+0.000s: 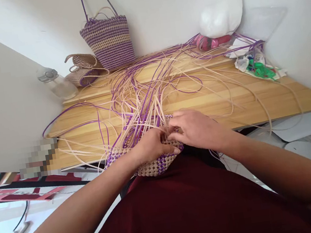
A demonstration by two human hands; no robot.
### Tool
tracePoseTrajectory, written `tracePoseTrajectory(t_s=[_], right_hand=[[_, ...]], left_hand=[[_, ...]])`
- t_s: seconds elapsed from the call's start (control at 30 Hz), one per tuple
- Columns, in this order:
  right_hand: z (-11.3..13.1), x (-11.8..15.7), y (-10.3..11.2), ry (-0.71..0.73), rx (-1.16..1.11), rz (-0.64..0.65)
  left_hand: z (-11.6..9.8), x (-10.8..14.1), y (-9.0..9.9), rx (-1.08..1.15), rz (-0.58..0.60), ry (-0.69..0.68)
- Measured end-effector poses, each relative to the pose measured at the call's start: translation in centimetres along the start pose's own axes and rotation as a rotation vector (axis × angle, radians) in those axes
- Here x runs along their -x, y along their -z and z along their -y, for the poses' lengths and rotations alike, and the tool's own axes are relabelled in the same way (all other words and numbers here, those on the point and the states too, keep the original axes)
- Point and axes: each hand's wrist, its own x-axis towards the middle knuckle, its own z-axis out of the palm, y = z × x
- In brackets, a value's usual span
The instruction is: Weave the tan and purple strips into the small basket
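Observation:
A partly woven basket [152, 167] in beige and purple rests against my front at the table's near edge. Long loose beige and purple weaving strips [149, 105] rise from it and spread over the table. My left hand [154, 144] is closed on the basket's rim, thumb on the outer wall, the other fingers partly hidden inside. Right beside it, my right hand [193, 128] has its fingers bent in a pinch at the rim, close to the left fingertips. Whatever strip lies between the right fingertips is too small to make out.
A finished purple and beige woven bag [110, 42] stands against the wall. Left of it are a smaller woven piece [85, 70] and a clear bottle [57, 84]. A white plastic bag [220, 14] and a green-and-white packet [261, 68] lie at the back right of the wooden table [258, 106].

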Motion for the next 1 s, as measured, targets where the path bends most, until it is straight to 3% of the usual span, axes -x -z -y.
tracePoseTrajectory(t_s=[0.13,0.2,0.27,0.33,0.4,0.47,0.53,0.63,0.73,0.8,0.87,1.0], right_hand=[[0.3,-0.4,-0.8,-0.013,-0.005,-0.132],[-1.0,-0.6,0.3,-0.133,-0.101,-0.284],[-3.8,-0.4,2.0,-0.333,-0.17,-0.479],[-8.1,0.6,4.0,-0.55,-0.158,-0.664],[-12.9,2.2,5.7,-0.788,-0.025,-0.68],[-16.4,4.2,6.9,-0.841,0.032,-0.588],[-17.4,6.0,7.5,-0.836,0.142,-0.531],[-12.9,7.1,7.3,-0.596,0.369,-0.651],[-4.9,6.2,5.2,-0.221,0.202,-0.776],[-0.8,4.8,2.7,0.061,-0.041,-0.521],[0.9,3.4,-0.1,0.216,-0.12,-0.361],[-0.8,1.6,-3.6,0.11,-0.143,-0.412]], left_hand=[[0.4,-0.3,-0.5,-0.006,0.014,0.058],[0.7,-0.4,-0.8,0.101,-0.029,0.067],[0.9,-0.4,-1.2,0.227,-0.075,0.05],[1.1,-0.5,-1.5,0.33,-0.106,0.041],[1.1,-0.5,-1.8,0.403,-0.117,0.06],[1.1,-0.5,-2.0,0.452,-0.122,0.1],[1.1,-0.5,-2.2,0.473,-0.136,0.127],[1.0,-0.7,-2.4,0.485,-0.169,0.129],[0.9,-0.9,-2.7,0.47,-0.196,0.132],[1.0,-0.9,-2.7,0.436,-0.2,0.119],[1.2,-0.9,-2.5,0.413,-0.182,0.077],[1.8,-0.6,-1.8,0.406,-0.095,0.037]])
